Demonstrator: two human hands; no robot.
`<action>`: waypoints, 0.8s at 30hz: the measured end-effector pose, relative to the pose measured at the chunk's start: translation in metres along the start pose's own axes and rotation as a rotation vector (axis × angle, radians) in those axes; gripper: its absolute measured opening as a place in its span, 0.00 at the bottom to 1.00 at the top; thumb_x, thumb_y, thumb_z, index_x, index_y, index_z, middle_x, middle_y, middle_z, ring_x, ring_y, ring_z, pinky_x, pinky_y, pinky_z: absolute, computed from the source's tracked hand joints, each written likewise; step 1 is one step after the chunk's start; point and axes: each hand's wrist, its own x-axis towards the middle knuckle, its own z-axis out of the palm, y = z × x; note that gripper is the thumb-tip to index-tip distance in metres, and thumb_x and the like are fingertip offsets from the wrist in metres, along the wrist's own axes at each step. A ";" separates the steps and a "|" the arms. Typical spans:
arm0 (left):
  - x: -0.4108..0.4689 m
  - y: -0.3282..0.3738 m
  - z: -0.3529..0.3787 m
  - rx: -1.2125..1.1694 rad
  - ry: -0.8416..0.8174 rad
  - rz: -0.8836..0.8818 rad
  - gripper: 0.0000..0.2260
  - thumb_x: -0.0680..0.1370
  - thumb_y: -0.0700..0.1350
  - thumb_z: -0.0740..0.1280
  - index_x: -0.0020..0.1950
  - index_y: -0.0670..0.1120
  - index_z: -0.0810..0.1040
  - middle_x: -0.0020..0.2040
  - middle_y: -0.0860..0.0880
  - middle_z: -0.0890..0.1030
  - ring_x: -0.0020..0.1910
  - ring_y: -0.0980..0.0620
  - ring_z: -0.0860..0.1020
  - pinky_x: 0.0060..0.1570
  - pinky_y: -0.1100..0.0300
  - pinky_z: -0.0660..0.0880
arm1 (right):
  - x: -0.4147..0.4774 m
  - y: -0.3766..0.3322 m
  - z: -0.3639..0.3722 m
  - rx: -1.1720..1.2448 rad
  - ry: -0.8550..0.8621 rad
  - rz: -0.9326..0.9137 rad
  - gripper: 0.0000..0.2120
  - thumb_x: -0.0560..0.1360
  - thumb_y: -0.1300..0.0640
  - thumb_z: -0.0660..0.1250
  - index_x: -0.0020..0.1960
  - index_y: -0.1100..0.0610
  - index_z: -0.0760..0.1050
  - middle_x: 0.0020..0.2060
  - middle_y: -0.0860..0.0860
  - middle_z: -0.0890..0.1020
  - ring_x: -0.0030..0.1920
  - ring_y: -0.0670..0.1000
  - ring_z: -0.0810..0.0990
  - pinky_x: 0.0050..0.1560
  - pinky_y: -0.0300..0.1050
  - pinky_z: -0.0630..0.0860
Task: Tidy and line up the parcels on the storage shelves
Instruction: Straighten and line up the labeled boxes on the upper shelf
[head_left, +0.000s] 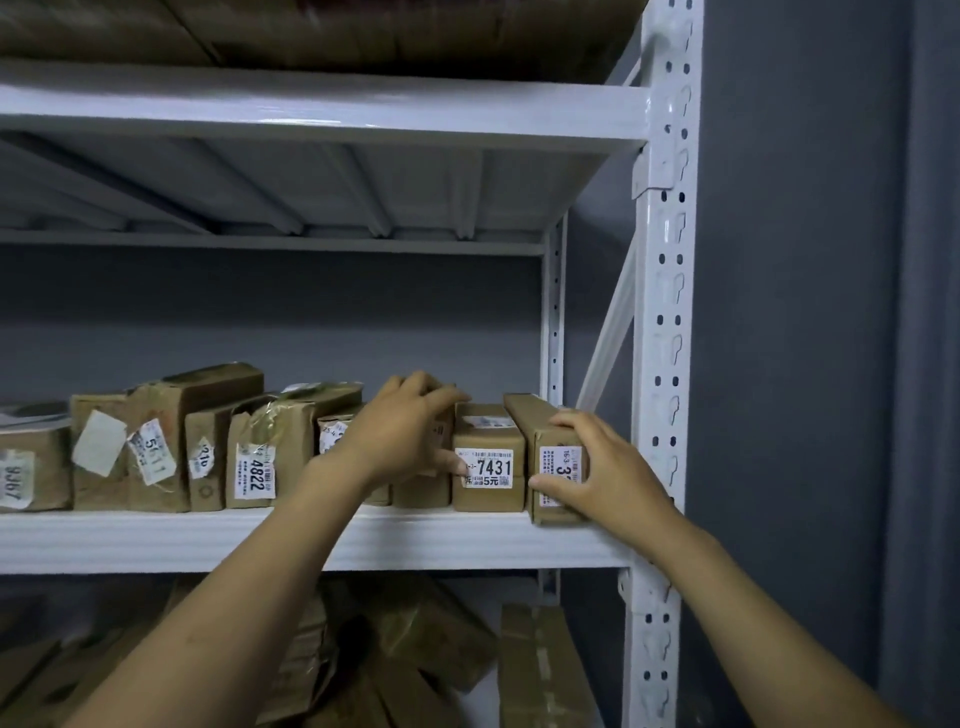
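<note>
The brown cardboard parcels are standing in a row on the middle shelf (208, 540). The right hand (597, 467) is gripping the end parcel (522, 410), labelled "16-3-3…", with its fingers curled around the front. The left hand (400, 431) is clutching a half-hidden parcel (421, 491), its thumb touching the 7431 parcel (488, 496), which is also showing "5元". Further left the 4822 parcel (291, 431) is standing.

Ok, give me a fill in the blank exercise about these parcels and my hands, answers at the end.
1. The middle parcel between the left hand and the right hand bears the number ____.
2. The right hand grips the end parcel at the ____ end of the row.
3. The 4822 parcel stands to the ____ of the covered parcel that the left hand grips.
4. The shelf under the row is painted ____.
Missing words: 7431; right; left; white.
</note>
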 end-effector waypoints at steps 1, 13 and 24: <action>0.001 -0.002 0.002 -0.030 0.013 0.000 0.40 0.66 0.62 0.75 0.75 0.58 0.62 0.70 0.52 0.65 0.68 0.49 0.62 0.64 0.53 0.67 | 0.004 0.003 0.002 0.009 0.001 -0.004 0.31 0.69 0.40 0.72 0.67 0.42 0.65 0.67 0.39 0.69 0.63 0.44 0.71 0.62 0.47 0.72; 0.015 -0.021 0.000 -0.189 -0.016 0.044 0.33 0.64 0.53 0.80 0.66 0.54 0.71 0.64 0.55 0.71 0.55 0.55 0.70 0.51 0.62 0.69 | 0.028 0.008 0.021 0.121 0.002 0.020 0.25 0.70 0.49 0.74 0.63 0.41 0.68 0.58 0.39 0.72 0.56 0.45 0.75 0.56 0.46 0.75; 0.002 -0.028 0.002 -0.161 0.011 0.004 0.48 0.67 0.59 0.75 0.78 0.58 0.48 0.73 0.48 0.67 0.69 0.46 0.69 0.63 0.52 0.70 | 0.023 -0.010 0.021 -0.123 0.000 0.027 0.25 0.72 0.39 0.68 0.66 0.44 0.66 0.64 0.41 0.70 0.58 0.45 0.72 0.51 0.43 0.71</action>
